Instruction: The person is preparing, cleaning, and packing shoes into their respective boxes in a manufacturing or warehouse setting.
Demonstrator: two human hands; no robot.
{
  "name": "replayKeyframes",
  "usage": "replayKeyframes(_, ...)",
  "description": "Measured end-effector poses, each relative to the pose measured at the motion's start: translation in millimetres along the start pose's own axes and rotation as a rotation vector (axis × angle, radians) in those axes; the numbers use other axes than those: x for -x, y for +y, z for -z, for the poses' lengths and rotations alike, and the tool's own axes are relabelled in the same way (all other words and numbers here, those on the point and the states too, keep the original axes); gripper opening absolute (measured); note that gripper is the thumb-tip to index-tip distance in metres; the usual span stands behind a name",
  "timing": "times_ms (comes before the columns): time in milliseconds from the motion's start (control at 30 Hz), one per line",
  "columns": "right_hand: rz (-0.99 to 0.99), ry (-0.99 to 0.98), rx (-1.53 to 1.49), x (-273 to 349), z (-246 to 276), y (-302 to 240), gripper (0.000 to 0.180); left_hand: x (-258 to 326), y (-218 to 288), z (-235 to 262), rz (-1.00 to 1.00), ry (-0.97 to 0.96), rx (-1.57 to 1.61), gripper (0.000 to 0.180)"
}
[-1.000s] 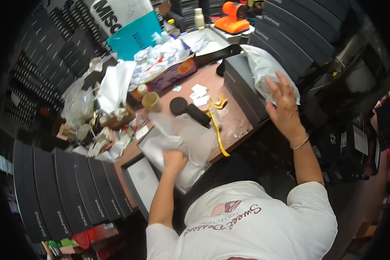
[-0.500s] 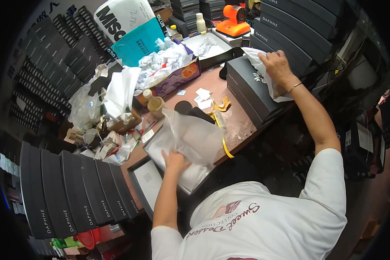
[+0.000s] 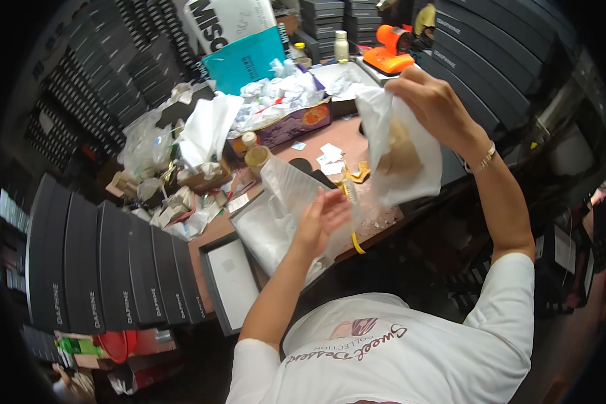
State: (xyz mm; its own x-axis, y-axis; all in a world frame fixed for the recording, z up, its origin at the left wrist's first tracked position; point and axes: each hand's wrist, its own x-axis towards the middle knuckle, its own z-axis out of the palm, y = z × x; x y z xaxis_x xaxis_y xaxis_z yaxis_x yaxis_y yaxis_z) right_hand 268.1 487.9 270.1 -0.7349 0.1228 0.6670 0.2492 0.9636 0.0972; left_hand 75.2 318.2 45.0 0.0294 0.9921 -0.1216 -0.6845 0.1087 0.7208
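My right hand [image 3: 434, 108] pinches the top of a translucent white bag [image 3: 377, 124], which hangs above the right part of the table. Through the bag shows a tan shape [image 3: 400, 158]; its kind is not clear. My left hand [image 3: 323, 222] is held up with its fingers apart, slightly blurred, in front of a raised sheet of white tissue paper [image 3: 286, 185]. That sheet rises from an open shoe box [image 3: 233, 217] lined with white paper. Beside the box, nearer me, lies a shallow dark tray-like box part [image 3: 229, 273] with a pale inside.
Dark shoe boxes [image 3: 114, 269] stand in a row at the left, and more boxes [image 3: 481, 60] are stacked at the right. Farther back are a purple carton [image 3: 286, 128] of crumpled paper and an orange tape dispenser [image 3: 389, 54]. A yellow-handled brush [image 3: 350, 188] lies mid-table.
My right hand has lifted the bag off the dark boxes at the right and brought it left over the table. My left hand has come up off the paper in the box and moved right.
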Motion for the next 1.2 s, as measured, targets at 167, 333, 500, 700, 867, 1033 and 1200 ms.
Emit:
replayKeyframes(167, 0.193, -0.116, -0.436, 15.6, -40.3, -112.0, 0.033, 60.6, -15.4, -17.1, -0.051, -0.11, 0.708, 0.059)
replayKeyframes(333, -0.032, -0.302, -1.184, 68.7, -106.4, -198.1, 0.028, 153.1, -23.6, 37.1, -0.207, 0.422, 0.07, 0.057)
replayKeyframes(500, -0.302, -0.927, -1.804, 93.8, -149.6, -249.0, 0.016, 216.2, -48.1, 46.0, -0.376, 0.752, 0.016, 0.058)
replayKeyframes(700, -0.876, -0.65, -2.49, 108.6, -139.7, -172.8, 0.051, 217.5, 18.1, 49.3, -0.253, 1.009, -1.024, 0.082)
replayKeyframes(867, -0.548, -0.525, -1.368, 105.6, -138.0, -176.0, 0.059, 149.1, 73.8, 108.3, -0.286, 0.79, -0.815, 0.073)
replayKeyframes(1033, -0.855, -0.559, -1.199, 129.0, -195.7, -208.2, 0.057, 58.6, 40.0, 168.4, -0.451, 0.717, -0.239, 0.053)
replayKeyframes(1200, -0.643, -0.395, -0.829, 154.1, -244.7, -213.7, 0.067, 30.6, -47.5, 114.6, -0.303, 0.997, -1.02, 0.079)
